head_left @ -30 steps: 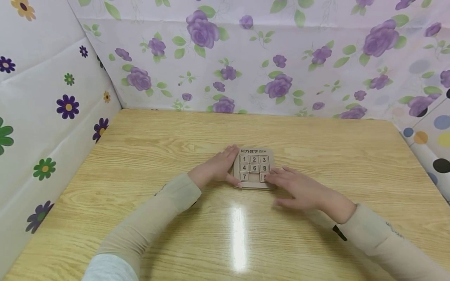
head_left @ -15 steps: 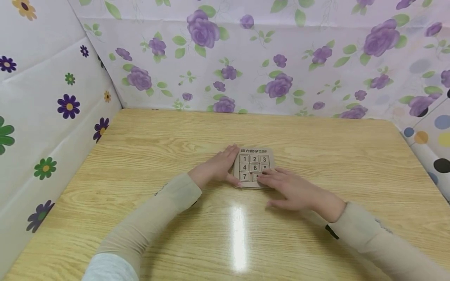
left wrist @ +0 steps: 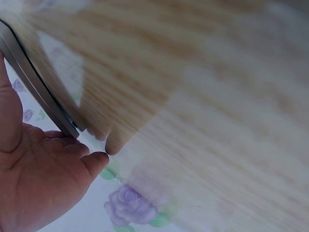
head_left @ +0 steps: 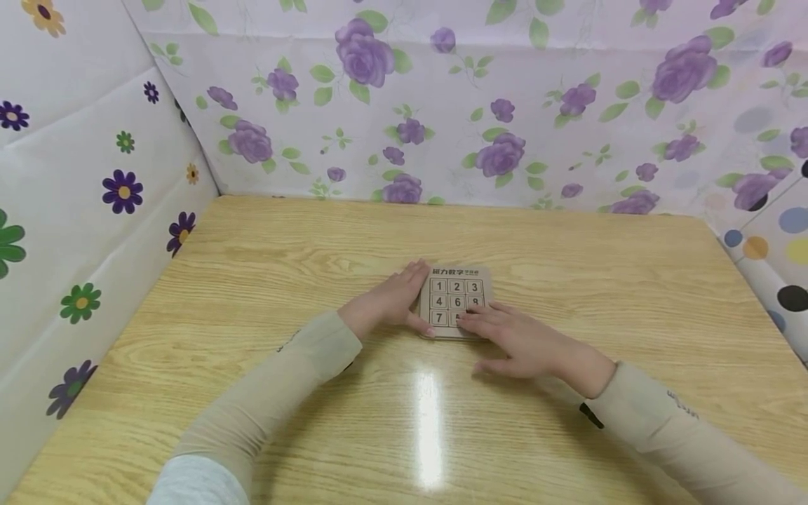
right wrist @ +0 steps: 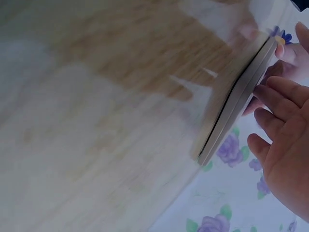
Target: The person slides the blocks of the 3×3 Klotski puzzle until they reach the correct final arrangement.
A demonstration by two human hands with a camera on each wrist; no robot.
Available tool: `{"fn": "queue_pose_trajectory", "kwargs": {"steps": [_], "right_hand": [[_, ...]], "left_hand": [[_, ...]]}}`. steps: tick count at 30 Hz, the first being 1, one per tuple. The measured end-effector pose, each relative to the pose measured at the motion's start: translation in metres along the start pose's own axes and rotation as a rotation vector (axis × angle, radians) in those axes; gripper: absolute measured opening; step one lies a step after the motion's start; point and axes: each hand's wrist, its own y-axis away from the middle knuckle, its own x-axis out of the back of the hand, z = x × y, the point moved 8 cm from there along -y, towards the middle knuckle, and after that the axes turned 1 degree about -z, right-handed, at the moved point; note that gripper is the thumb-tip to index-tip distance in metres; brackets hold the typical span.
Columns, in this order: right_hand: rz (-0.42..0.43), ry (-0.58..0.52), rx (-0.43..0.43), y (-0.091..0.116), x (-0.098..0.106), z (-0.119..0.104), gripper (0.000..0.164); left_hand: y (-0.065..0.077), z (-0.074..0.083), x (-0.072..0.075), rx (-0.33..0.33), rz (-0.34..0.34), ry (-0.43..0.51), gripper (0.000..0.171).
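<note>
A number slide puzzle (head_left: 457, 286) lies flat in the middle of the table, dark Chinese lettering along its top edge. Its tiles read 1, 2, 3, then 4, 6, 8, with 7 at the bottom left. My left hand (head_left: 393, 298) holds the frame's left side, fingers at the upper corner and thumb at the lower one. Extended fingers of my right hand (head_left: 527, 344) rest on the bottom middle tile (head_left: 457, 318), covering part of its number and hiding the bottom right spot. In the right wrist view those fingers (right wrist: 280, 104) reach over the puzzle's thin edge (right wrist: 241, 96).
The wood-grain table (head_left: 303, 238) reflects a bright strip of light near its front. A purple-flowered cloth (head_left: 442, 105) hangs behind it, and another flowered sheet (head_left: 76, 210) stands along the left. Dotted cloth (head_left: 757, 266) borders the right side.
My right hand has slid left, and the tile under its fingers has moved from the bottom right into the bottom middle spot. My left hand and the puzzle frame stay in place.
</note>
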Motion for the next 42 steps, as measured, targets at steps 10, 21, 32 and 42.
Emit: {"fn": "queue_pose_trajectory", "kwargs": {"steps": [10,21,32,42], "right_hand": [[-0.008,0.025,-0.099,0.001,0.006,0.021,0.072],[-0.038,0.044,-0.147,0.007,0.002,0.027,0.071],[-0.057,0.066,-0.107,0.017,-0.005,0.013,0.072],[-0.019,0.050,-0.114,0.002,0.002,0.017,0.072]], "left_hand": [[0.000,-0.002,-0.003,0.005,-0.003,-0.008,0.125],[0.000,0.000,-0.002,0.011,-0.017,-0.083,0.124],[0.002,0.000,0.001,0.028,-0.021,-0.121,0.124],[0.000,-0.002,-0.002,0.007,-0.016,-0.135,0.123]]}}
